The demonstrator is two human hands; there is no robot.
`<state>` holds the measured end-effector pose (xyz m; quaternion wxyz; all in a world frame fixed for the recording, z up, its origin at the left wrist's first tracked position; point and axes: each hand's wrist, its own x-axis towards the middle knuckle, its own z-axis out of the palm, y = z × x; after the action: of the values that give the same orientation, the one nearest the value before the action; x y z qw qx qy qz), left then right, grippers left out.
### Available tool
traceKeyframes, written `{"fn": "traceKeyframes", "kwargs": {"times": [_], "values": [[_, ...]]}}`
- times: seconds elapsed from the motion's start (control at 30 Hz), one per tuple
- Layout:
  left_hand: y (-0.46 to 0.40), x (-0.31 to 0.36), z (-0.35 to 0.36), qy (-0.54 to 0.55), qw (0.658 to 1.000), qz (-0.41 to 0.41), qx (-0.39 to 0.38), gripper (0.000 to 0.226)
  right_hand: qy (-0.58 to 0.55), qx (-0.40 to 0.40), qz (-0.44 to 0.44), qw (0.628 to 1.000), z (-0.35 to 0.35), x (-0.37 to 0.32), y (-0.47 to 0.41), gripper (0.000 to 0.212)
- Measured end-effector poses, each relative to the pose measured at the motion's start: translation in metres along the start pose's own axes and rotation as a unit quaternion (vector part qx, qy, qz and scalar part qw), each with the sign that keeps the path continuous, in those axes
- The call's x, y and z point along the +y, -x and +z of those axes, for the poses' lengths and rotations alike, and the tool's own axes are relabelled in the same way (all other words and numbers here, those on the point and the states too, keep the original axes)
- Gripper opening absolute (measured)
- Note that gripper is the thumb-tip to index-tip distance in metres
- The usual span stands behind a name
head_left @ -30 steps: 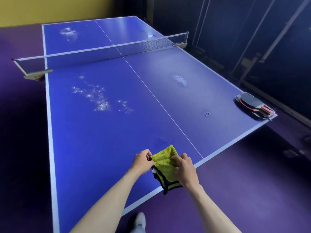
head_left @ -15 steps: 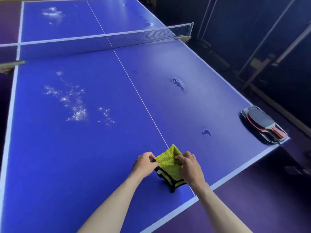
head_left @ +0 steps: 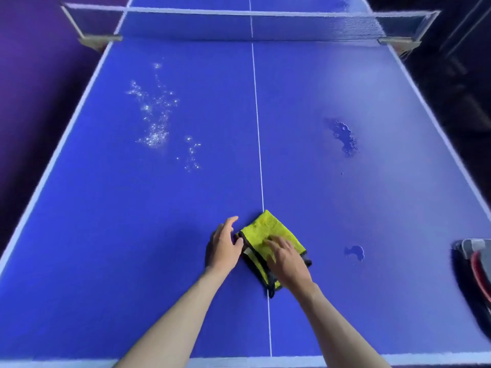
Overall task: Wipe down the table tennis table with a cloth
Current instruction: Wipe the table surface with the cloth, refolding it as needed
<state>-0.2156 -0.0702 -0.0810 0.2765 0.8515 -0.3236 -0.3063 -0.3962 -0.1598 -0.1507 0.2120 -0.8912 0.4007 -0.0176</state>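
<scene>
A folded yellow-green cloth with a dark edge lies flat on the blue table tennis table, on the white centre line near the front edge. My right hand rests flat on top of the cloth with fingers spread. Beside the cloth's left edge is my left hand, fingers apart, thumb touching the dark hem. Water droplets glisten on the left half. On the right half a wet patch lies mid-table and a smaller puddle sits near the cloth.
The net spans the table at the top of the view. Table tennis paddles lie at the right edge of the table. Purple floor lies to the left, dark floor to the right.
The cloth has gone from being held up between both hands to lying flat on the table. My right hand now presses on it and my left has let go. The view swung square to the table.
</scene>
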Motion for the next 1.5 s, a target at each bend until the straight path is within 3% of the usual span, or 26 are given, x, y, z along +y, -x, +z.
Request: {"fn": "traceKeyframes", "kwargs": {"times": [0.07,0.23,0.37,0.47,0.57,0.77,0.93,1.23,1.37,1.5], "values": [[0.017,-0.008,0.002,0.031,0.996,-0.061,0.065,0.056,-0.007,-0.005,-0.022,1.0,0.015,0.004,0.006,0.05],[0.058,-0.046,-0.005,-0.021,0.98,-0.142,0.14,0.055,0.023,-0.035,-0.01,0.999,0.02,-0.003,-0.004,0.071],[0.086,-0.082,-0.009,0.006,0.958,-0.189,0.215,0.053,-0.011,-0.018,0.04,0.999,0.025,-0.02,-0.026,0.057],[0.109,-0.105,-0.008,0.007,0.947,-0.206,0.245,0.049,0.018,0.003,-0.01,1.0,0.044,-0.047,-0.011,0.047],[0.132,-0.123,-0.011,0.005,0.946,-0.206,0.249,0.046,0.002,0.002,-0.088,0.996,0.062,-0.086,0.035,0.039],[0.168,-0.148,-0.029,-0.001,0.948,-0.219,0.232,0.039,0.01,-0.056,-0.171,0.984,0.099,-0.147,0.157,0.049],[0.184,-0.17,-0.041,-0.031,0.951,-0.224,0.213,0.037,0.051,-0.075,-0.238,0.967,0.095,-0.138,0.136,0.041],[0.205,-0.226,-0.019,-0.059,0.948,-0.215,0.226,0.053,0.073,0.013,-0.131,0.989,0.073,-0.126,-0.017,0.047],[0.216,-0.24,-0.011,-0.035,0.96,-0.156,0.232,0.065,0.041,0.063,-0.041,0.996,0.097,-0.153,-0.008,0.037],[0.222,-0.235,-0.023,0.027,0.949,-0.189,0.253,0.063,0.029,0.031,-0.147,0.988,0.122,-0.19,0.077,0.037]]}}
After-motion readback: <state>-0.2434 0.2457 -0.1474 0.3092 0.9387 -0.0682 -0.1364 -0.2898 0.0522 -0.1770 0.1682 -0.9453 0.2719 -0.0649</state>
